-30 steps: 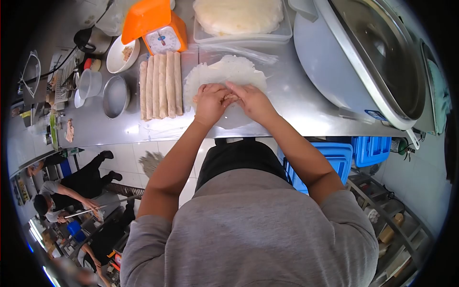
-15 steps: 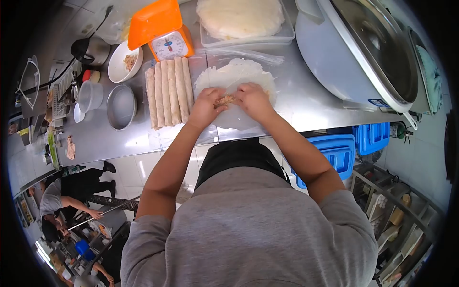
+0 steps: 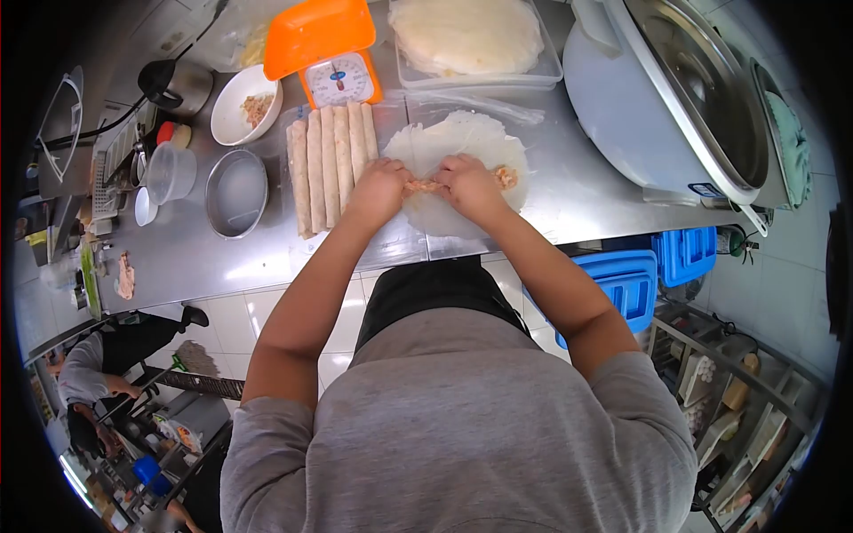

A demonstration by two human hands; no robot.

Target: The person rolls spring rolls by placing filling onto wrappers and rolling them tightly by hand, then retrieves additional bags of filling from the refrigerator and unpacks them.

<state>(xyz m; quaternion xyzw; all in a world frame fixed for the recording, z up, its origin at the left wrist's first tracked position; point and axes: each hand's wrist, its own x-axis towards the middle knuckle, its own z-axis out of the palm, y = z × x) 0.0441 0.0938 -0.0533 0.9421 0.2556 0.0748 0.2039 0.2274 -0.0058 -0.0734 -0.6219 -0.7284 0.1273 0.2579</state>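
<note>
A thin, pale round wrapper (image 3: pixel 458 140) lies flat on the steel table, with a line of shredded filling (image 3: pixel 426 186) across it. My left hand (image 3: pixel 380 189) is at the wrapper's left side, fingers closed on the left end of the filling. Just right of it, my right hand (image 3: pixel 469 187) pinches the same line from above. Beyond my right hand a small clump of filling lies near the wrapper's right edge. Left of my left hand, several long pale rolls (image 3: pixel 330 169) lie side by side on a plastic sheet.
Behind the rolls stands an orange kitchen scale (image 3: pixel 339 78). A white bowl (image 3: pixel 233 120) with filling and a round metal pan (image 3: pixel 236 194) are at left. A tray of stacked wrappers (image 3: pixel 471 40) stands behind; a large lidded tub (image 3: pixel 622 107) is at right. Another person (image 3: pixel 89 364) is at lower left.
My hands have shifted left relative to the wrapper, and the filling at its right side now shows clearly. The camera view has moved slightly. The other person has moved at lower left.
</note>
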